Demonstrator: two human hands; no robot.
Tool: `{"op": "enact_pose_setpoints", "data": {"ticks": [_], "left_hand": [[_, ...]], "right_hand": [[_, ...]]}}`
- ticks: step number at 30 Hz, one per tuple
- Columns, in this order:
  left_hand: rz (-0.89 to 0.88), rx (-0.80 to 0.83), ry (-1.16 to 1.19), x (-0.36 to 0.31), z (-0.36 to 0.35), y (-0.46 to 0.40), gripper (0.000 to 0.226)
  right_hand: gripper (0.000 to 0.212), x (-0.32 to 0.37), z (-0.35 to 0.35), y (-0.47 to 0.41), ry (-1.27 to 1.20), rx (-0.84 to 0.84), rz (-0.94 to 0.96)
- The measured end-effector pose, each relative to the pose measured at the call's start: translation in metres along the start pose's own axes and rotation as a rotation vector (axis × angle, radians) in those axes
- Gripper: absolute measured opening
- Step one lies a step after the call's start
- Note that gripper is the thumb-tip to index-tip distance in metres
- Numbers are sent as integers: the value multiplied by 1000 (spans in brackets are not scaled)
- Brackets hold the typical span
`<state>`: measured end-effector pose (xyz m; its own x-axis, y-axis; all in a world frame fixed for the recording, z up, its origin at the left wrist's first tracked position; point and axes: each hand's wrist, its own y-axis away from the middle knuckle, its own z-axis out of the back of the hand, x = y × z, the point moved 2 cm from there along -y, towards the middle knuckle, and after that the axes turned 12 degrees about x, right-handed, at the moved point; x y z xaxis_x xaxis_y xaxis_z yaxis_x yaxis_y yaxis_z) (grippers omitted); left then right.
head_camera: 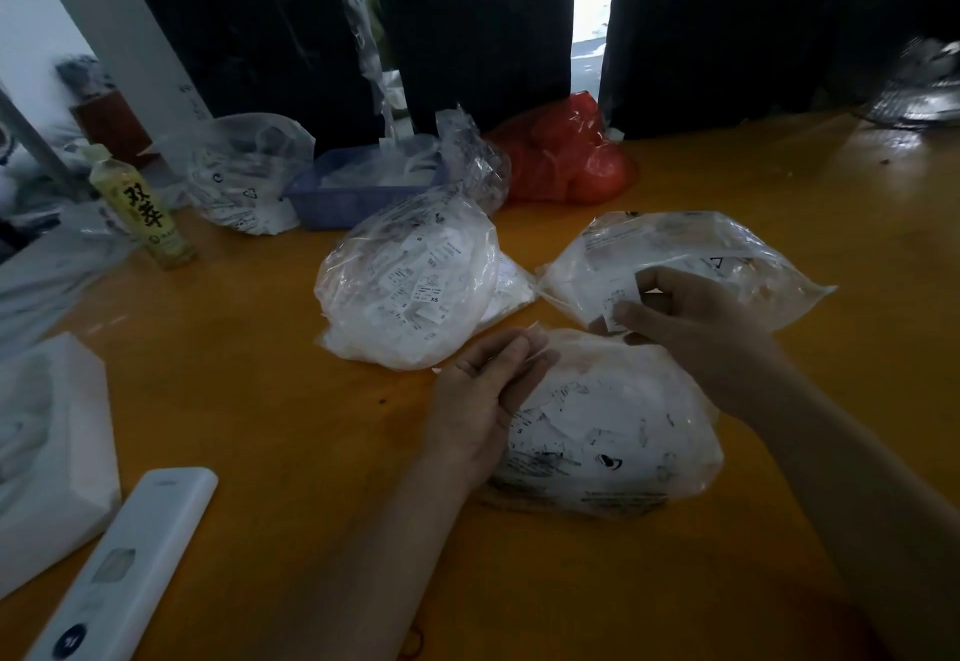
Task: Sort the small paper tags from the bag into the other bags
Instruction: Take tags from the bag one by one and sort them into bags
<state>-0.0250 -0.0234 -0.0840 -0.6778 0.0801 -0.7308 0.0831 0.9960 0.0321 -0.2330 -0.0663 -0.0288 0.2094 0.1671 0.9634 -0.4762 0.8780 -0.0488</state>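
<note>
Three clear plastic bags full of small white paper tags lie on the orange table. The nearest bag sits under my hands. A rounder bag lies to the left, and a flatter bag lies at the right. My left hand pinches the edge of the nearest bag at its upper left corner. My right hand hovers between the nearest and right bags and holds a few small paper tags between thumb and fingers.
A blue basket with more tags, another clear bag and a red bag stand behind. A drink bottle stands at the left. A white box and a white remote-like device lie near left. Black bundles stand at the back.
</note>
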Motion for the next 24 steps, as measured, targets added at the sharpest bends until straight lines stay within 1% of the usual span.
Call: {"op": "enact_pose_setpoints", "data": {"ticks": [3,5,7,10,12,14,20,24], "left_hand": [[3,4,-11,0,0,0,33],[5,4,-16,0,0,0,33],[9,6,-20,0,0,0,33],[16,3,-19,1,1,0,35],[17,4,-20,1,1,0,35],[15,6,-26,2,2,0,35],[8,17,-53,3,1,-1,33],[-12,25,-46,3,2,0,30]], "right_hand": [[10,4,-3,2,5,-60,47],[13,5,-3,2,62,-127,67],[12,5,-3,1,38,-157,109],[5,3,-6,1,-71,-107,135],[9,0,-10,0,-131,-83,134],[10,-4,-13,-2,-134,-82,118],[11,-12,-16,-6,-2,-106,50],[14,-12,-18,-5,216,-133,51]]}}
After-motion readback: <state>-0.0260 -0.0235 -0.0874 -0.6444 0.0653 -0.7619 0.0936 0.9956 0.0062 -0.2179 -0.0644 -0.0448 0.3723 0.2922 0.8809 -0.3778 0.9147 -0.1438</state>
